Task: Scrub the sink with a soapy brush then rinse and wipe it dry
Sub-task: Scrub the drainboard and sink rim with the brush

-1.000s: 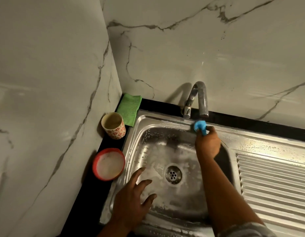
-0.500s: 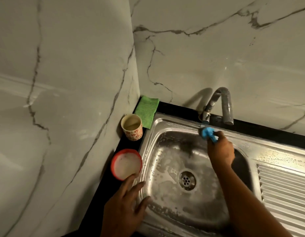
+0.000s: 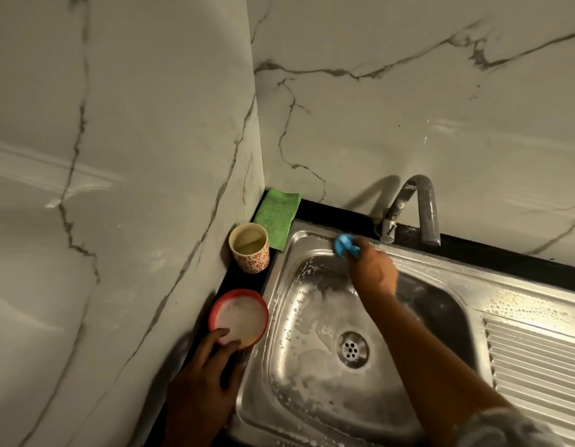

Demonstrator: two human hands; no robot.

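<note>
Right hand (image 3: pixel 373 272) clamps brush (image 3: pixel 344 245) on sink (image 3: pixel 279 350) far rim, left hand (image 3: pixel 202 379) fingers on bowl (image 3: pixel 239 291) near rim, grip unclear; I'd keep bristles flat, short firm strokes into left corner.

- Grey-veined marble back wall (image 3: pixel 408 108) is rising just beyond the right hand's (image 3: pixel 373 272) grip.
- Matching side wall (image 3: pixel 118 156) is meeting it left of the grip.
- Black countertop (image 3: pixel 505 258) is running behind the grip.
- Dim warm light is glancing off both walls.
</note>
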